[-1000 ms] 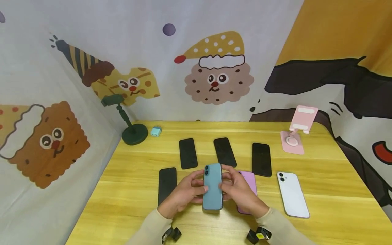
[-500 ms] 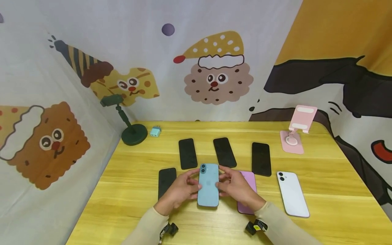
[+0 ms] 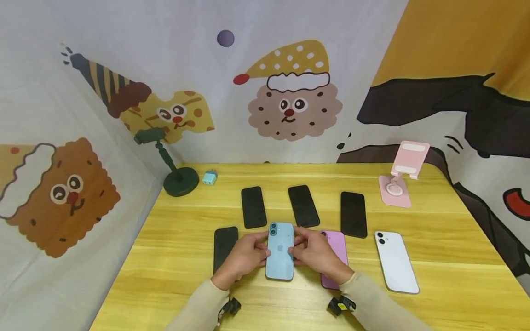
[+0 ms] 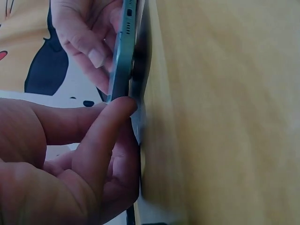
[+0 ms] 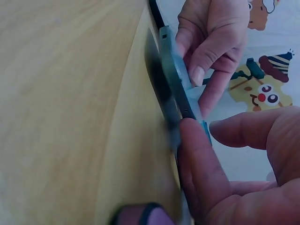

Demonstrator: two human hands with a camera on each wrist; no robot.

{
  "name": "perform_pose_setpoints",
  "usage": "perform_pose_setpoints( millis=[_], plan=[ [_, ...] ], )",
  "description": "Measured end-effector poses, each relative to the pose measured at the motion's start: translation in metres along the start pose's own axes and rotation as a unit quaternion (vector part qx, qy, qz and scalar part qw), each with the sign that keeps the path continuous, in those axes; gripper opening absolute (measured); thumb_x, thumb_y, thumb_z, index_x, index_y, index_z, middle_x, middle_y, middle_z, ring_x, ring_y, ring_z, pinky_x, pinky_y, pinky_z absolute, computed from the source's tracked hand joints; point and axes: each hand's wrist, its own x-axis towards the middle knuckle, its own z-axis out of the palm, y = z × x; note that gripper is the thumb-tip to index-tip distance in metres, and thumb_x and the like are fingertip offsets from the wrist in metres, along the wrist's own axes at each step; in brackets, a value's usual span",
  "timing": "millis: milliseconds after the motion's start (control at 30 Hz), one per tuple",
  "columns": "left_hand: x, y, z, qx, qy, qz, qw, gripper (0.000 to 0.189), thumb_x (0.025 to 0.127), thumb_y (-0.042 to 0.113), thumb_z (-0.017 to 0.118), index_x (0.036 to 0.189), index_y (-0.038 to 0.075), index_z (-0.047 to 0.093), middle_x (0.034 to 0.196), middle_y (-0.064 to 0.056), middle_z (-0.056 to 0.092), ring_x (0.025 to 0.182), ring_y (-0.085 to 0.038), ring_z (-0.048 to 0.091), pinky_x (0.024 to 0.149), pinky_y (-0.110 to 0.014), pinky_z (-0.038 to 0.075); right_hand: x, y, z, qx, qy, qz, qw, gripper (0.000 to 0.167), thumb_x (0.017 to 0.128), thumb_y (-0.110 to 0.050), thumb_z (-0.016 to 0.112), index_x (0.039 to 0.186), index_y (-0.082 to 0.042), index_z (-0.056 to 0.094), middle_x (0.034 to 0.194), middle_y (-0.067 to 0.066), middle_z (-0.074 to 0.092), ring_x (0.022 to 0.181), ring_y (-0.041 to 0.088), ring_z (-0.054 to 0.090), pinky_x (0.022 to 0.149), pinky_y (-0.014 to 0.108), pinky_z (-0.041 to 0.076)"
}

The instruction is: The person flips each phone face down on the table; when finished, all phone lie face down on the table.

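Observation:
A light blue smartphone point(image 3: 280, 257) lies back side up between my two hands, its two camera lenses at the upper left corner. My left hand point(image 3: 243, 257) pinches its left edge with thumb and fingers. On the opposite edge my right hand point(image 3: 318, 253) holds it the same way. In the left wrist view the phone's end with the charging port point(image 4: 129, 14) shows close over the wood, with a dark shadow under it. A black phone point(image 3: 225, 246) is partly behind my left wrist, and a purple phone point(image 3: 338, 246) is partly covered by my right hand.
Along the back lie three black phones point(image 3: 254, 207) point(image 3: 304, 205) point(image 3: 354, 214). A white phone point(image 3: 397, 262) is at the right. Behind them stand a green stand point(image 3: 181, 181), a small teal charger plug point(image 3: 210, 177) and a pink phone stand point(image 3: 395, 191). A printed curtain point(image 3: 186, 46) borders the table.
The blue phone has moved a little to the left and tipped flatter, so its back shows brighter. Both hands have kept hold of its edges and moved with it.

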Motion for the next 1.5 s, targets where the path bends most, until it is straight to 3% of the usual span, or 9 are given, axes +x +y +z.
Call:
perform_pose_setpoints(
  millis=[100, 300, 900, 1033, 1200, 1333, 1500],
  plan=[
    [-0.001, 0.001, 0.001, 0.019, 0.007, 0.005, 0.9998, 0.055, 0.098, -0.001, 0.07, 0.151, 0.004, 0.059, 0.097, -0.01, 0.064, 0.079, -0.015, 0.065, 0.068, -0.028, 0.063, 0.0, -0.002, 0.0, -0.006, -0.002, -0.006, 1.0, 0.068, 0.091, -0.003, 0.079, 0.153, 0.002, 0.051, 0.112, 0.016, 0.065, 0.087, 0.018, 0.069, 0.065, 0.034, 0.066],
    [-0.003, 0.003, 0.002, 0.016, 0.002, 0.004, 0.9999, 0.053, 0.096, -0.005, 0.069, 0.147, -0.003, 0.06, 0.094, -0.011, 0.064, 0.076, -0.016, 0.065, 0.069, -0.03, 0.065, 0.001, -0.005, 0.001, -0.01, -0.008, -0.01, 0.9999, 0.065, 0.09, -0.003, 0.081, 0.148, 0.005, 0.055, 0.112, 0.017, 0.061, 0.084, 0.019, 0.067, 0.062, 0.036, 0.066],
    [-0.004, 0.003, -0.006, 0.004, -0.018, 0.0, 0.9998, 0.045, 0.1, 0.004, 0.07, 0.144, -0.004, 0.062, 0.102, -0.011, 0.068, 0.085, -0.015, 0.07, 0.075, -0.03, 0.065, -0.002, -0.008, -0.002, -0.026, -0.023, 0.015, 0.9993, 0.07, 0.091, -0.013, 0.083, 0.15, 0.008, 0.052, 0.112, 0.016, 0.058, 0.087, 0.019, 0.063, 0.065, 0.033, 0.065],
    [-0.005, 0.003, -0.01, 0.038, -0.021, 0.02, 0.9989, 0.044, 0.101, 0.01, 0.071, 0.143, 0.0, 0.064, 0.106, -0.008, 0.071, 0.09, -0.015, 0.069, 0.078, -0.03, 0.063, -0.002, -0.009, -0.005, -0.051, -0.022, 0.008, 0.9984, 0.069, 0.093, -0.017, 0.081, 0.151, 0.007, 0.051, 0.115, 0.014, 0.062, 0.085, 0.018, 0.065, 0.063, 0.03, 0.062],
    [-0.009, 0.003, -0.018, 0.081, 0.003, 0.04, 0.9959, 0.039, 0.104, 0.023, 0.07, 0.139, 0.006, 0.068, 0.114, -0.005, 0.074, 0.097, -0.015, 0.068, 0.079, -0.031, 0.058, -0.002, -0.015, -0.005, -0.113, 0.01, -0.018, 0.9934, 0.061, 0.095, -0.023, 0.081, 0.147, -0.001, 0.059, 0.111, 0.006, 0.068, 0.085, 0.015, 0.063, 0.064, 0.027, 0.053],
    [-0.014, 0.003, -0.027, 0.056, 0.008, 0.034, 0.9978, 0.041, 0.105, 0.028, 0.068, 0.139, 0.006, 0.067, 0.119, -0.007, 0.073, 0.101, -0.017, 0.07, 0.079, -0.031, 0.059, 0.0, -0.02, 0.001, -0.138, 0.019, -0.068, 0.9879, 0.048, 0.096, -0.024, 0.079, 0.138, -0.005, 0.067, 0.108, 0.005, 0.069, 0.087, 0.014, 0.06, 0.069, 0.025, 0.05],
    [-0.023, 0.002, -0.045, 0.022, 0.019, 0.027, 0.9992, 0.043, 0.107, 0.029, 0.065, 0.142, 0.004, 0.064, 0.122, -0.01, 0.07, 0.104, -0.024, 0.07, 0.082, -0.037, 0.062, 0.006, -0.024, 0.013, -0.128, -0.006, -0.114, 0.9852, 0.036, 0.1, -0.024, 0.075, 0.131, -0.006, 0.072, 0.105, 0.003, 0.071, 0.085, 0.014, 0.061, 0.069, 0.025, 0.051]
  ],
)
